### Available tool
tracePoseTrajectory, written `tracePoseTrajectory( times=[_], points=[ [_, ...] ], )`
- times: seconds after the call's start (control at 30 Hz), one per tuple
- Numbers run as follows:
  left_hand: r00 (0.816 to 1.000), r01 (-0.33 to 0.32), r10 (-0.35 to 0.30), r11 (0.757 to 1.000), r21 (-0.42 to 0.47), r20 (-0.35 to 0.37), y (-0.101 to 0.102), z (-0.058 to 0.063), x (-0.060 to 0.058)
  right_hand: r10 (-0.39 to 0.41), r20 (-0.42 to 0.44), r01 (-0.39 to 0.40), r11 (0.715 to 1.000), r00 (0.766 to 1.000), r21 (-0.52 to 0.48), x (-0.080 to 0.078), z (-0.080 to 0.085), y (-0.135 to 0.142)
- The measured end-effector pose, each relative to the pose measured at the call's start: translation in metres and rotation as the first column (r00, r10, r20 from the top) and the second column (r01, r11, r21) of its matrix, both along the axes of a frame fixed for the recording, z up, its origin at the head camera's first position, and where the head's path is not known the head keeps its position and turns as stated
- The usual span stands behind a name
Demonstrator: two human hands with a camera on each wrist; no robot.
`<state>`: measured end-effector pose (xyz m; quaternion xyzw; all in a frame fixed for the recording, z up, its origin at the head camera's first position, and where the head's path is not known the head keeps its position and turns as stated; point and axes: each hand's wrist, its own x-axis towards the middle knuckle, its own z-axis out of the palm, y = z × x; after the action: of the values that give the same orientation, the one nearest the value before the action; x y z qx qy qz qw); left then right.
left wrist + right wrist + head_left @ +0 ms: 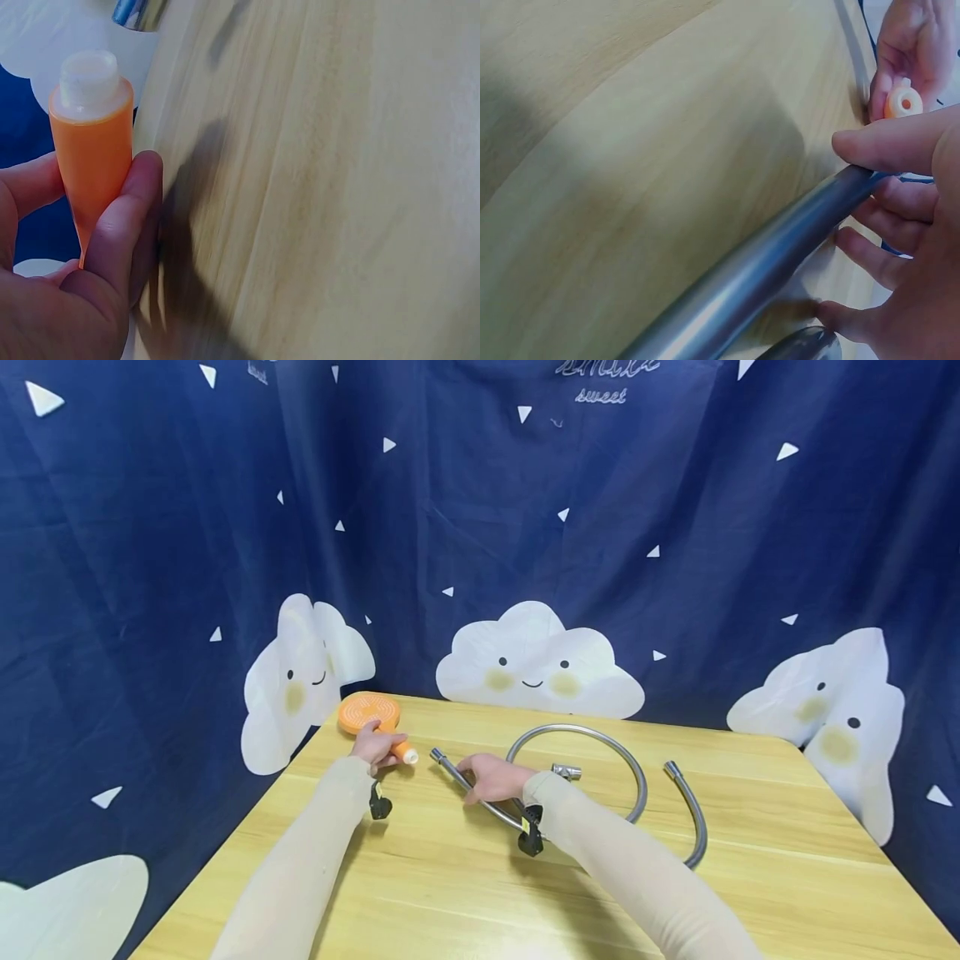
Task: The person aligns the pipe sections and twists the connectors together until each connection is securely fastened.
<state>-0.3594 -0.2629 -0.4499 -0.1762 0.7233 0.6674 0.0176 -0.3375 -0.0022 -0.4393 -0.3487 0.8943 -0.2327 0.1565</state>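
An orange shower head (358, 713) lies at the table's far left corner, its round face up. My left hand (372, 746) grips its handle (94, 161), thumb and fingers on opposite sides. The handle's white connector (90, 81) sticks out past the fingers. To the right, my right hand (495, 778) holds a grey metal shower hose (757, 259) near one end, thumb on one side and fingers on the other. That end's chrome fitting (437, 755) points toward the shower head, apart from it.
The hose loops over the wooden table (420, 877), and its other end (672, 770) lies at the right. Within the loop sits a small chrome fitting (567, 772), partly hidden by the right wrist. A dark blue curtain (480, 510) with cloud faces hangs behind the table.
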Motion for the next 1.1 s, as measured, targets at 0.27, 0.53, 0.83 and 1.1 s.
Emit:
tracePoseTrajectory(
  times=[0.27, 0.53, 0.83, 1.1],
  points=[
    [1.000, -0.016, 0.016, 1.000, 0.018, 0.020, -0.002, 0.001, -0.001, 0.003, 0.084, 0.007, 0.993, 0.996, -0.119, -0.002, 0.002, 0.000],
    [0.999, -0.035, 0.035, 0.999, 0.027, -0.008, -0.002, 0.005, -0.002, -0.027, 0.099, 0.042, 0.987, 0.995, -0.153, -0.001, 0.005, -0.001],
    [0.998, -0.054, 0.055, 0.998, 0.019, -0.042, -0.002, 0.012, 0.002, -0.056, 0.031, 0.061, 0.981, 0.998, -0.182, -0.003, 0.005, -0.001],
    [0.996, -0.056, 0.059, 0.998, 0.036, -0.071, 0.000, 0.014, 0.002, -0.085, 0.002, 0.083, 0.973, 0.996, -0.216, -0.006, 0.005, -0.006]
  ],
)
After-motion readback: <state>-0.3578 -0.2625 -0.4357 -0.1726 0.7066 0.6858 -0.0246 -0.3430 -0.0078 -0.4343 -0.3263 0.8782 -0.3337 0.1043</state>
